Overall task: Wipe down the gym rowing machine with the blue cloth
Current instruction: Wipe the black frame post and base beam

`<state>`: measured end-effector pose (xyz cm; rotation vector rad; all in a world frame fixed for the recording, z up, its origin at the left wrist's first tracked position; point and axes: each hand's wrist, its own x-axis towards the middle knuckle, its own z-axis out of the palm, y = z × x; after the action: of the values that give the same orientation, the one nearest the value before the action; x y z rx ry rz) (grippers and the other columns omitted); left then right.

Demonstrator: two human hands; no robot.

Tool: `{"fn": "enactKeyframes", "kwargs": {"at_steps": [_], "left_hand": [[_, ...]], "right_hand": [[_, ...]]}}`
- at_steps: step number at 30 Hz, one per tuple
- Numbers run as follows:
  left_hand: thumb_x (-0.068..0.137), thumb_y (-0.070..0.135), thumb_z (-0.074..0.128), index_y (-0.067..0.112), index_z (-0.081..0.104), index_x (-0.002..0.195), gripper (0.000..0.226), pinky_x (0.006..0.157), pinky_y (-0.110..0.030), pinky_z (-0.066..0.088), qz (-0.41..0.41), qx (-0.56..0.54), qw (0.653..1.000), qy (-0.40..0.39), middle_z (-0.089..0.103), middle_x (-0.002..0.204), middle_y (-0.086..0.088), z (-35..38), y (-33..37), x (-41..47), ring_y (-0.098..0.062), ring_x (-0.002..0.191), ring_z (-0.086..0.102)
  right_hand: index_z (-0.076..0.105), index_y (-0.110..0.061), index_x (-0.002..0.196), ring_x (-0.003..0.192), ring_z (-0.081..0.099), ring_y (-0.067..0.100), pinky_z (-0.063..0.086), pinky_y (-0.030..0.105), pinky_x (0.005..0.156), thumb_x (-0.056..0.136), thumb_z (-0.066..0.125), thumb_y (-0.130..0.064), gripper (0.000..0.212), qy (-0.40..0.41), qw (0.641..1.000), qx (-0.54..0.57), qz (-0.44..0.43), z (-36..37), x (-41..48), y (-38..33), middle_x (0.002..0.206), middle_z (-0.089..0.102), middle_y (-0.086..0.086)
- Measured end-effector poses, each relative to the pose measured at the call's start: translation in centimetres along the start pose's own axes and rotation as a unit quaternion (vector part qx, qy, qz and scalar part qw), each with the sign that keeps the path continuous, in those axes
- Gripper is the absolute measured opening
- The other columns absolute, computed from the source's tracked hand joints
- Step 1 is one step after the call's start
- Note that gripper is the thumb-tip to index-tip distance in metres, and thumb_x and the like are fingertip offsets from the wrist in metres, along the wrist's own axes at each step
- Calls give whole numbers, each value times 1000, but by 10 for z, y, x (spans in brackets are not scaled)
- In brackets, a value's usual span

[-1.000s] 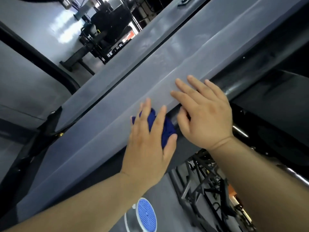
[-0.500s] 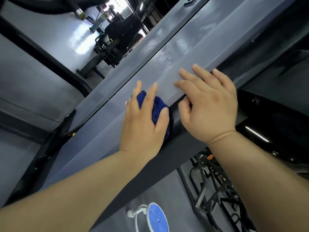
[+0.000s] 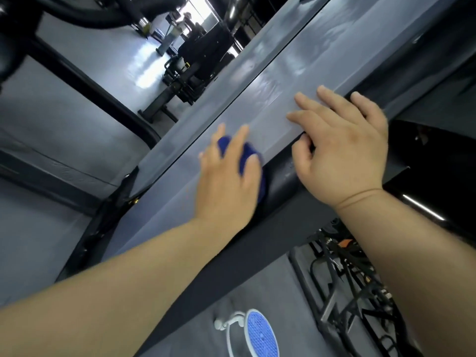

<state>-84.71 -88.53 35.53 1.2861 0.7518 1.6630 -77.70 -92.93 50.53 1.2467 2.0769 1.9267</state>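
The rowing machine's long grey rail (image 3: 296, 63) runs diagonally from lower left to upper right. My left hand (image 3: 226, 184) lies flat on it with fingers spread, pressing the bunched blue cloth (image 3: 248, 154) against the rail's lower edge; the hand is motion-blurred. The cloth shows between the fingers and beside the thumb, and the rest is hidden under the palm. My right hand (image 3: 342, 153) rests on the rail just to the right, fingers flat on top and thumb tucked at the dark underside (image 3: 283, 181).
A round blue-and-white object (image 3: 261, 333) lies on the grey floor below the rail. A black metal frame (image 3: 355, 279) stands at lower right. A black curved bar (image 3: 85, 83) crosses the left, and other gym equipment (image 3: 185, 70) stands far back.
My left hand has slid the blue cloth leftward along the rail, away from my right hand. The right hand stays planted on the rail. The view has tilted slightly.
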Motion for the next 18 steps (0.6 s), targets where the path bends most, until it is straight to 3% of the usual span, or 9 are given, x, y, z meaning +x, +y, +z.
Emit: {"fn": "enactKeyframes", "kwargs": {"at_steps": [2,4,6,8,10,13,16,18], "left_hand": [[102,43,34,44,30,149,47,114,-31,21,47,-4,999,-21,10,162,13,3,1,7,-19,150,11],[103,43,33,45,33,147,44,107,-21,22,25,-10,1000,-6,14,161,14,-7,-28,-13,-12,147,18],[103,37,33,44,34,146,43,100,-13,20,-59,5,998,6,17,159,14,-27,-69,-46,-6,141,24],[103,35,32,41,31,148,46,101,-16,19,-156,22,987,15,17,160,10,-44,-102,-68,-12,143,25],[104,36,31,39,29,150,47,107,-22,19,-200,22,979,19,13,161,7,-46,-105,-69,-17,146,22],[103,36,35,41,27,151,48,109,-21,16,-130,-2,991,1,8,162,11,-26,-65,-45,-13,148,14],[100,42,36,43,28,149,50,113,-23,17,27,7,999,-28,7,162,13,-13,-40,-32,-14,149,11],[97,47,31,45,27,147,50,112,-15,16,104,45,993,-43,12,161,10,-18,-61,-39,-5,146,15]], "right_hand": [[72,-20,108,130,54,21,27,41,111,88,47,-21,33,0,1000,6,5,0,0,0,129,66,-2],[73,-19,107,130,54,21,27,42,112,88,47,-20,32,5,1000,12,24,0,-2,-2,128,66,-2],[72,-19,110,132,51,21,25,46,114,89,47,-22,33,1,999,2,49,0,-6,-10,131,65,-2],[70,-19,115,137,46,22,20,49,117,91,44,-26,36,-19,997,-13,71,0,-9,-20,137,61,-1],[68,-19,121,141,40,23,14,53,118,93,42,-30,40,-44,995,-18,86,-2,-11,-29,142,56,1],[65,-20,127,143,36,25,9,56,118,92,43,-32,43,-73,993,-22,87,-1,-19,-45,146,52,1],[68,-21,123,141,40,24,8,51,118,90,45,-31,42,-55,995,-4,83,6,-32,-62,142,56,-1],[72,-21,117,137,46,23,10,49,117,90,46,-27,38,-21,996,4,86,11,-39,-67,137,60,-3]]}}
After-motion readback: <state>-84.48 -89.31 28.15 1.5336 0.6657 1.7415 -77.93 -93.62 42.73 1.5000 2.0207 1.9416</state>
